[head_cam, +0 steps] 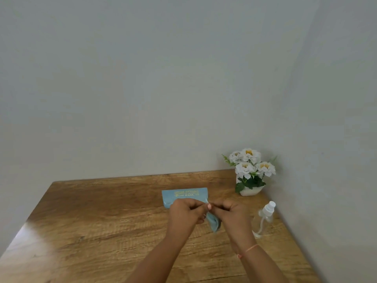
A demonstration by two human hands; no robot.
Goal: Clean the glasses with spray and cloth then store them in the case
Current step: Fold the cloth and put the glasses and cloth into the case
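Both hands meet above the middle of the desk [102,217]. The left hand [184,211] and the right hand [231,211] each pinch the light blue cloth [213,222], which hangs between them. The glasses are not visible. The blue case [184,194] lies behind the hands, partly hidden. A clear spray bottle [265,217] stands near the right edge, and a flower pot [250,174] is in the far right corner.

Two hands [184,211] [232,211], one case [184,196], one cloth [213,222], one spray bottle [264,218], one flowerpot [250,190], glasses seemingly hidden.

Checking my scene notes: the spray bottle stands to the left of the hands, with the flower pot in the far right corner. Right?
Not quite. The head view shows the spray bottle to the right of the hands. The flower pot is indeed in the far right corner.
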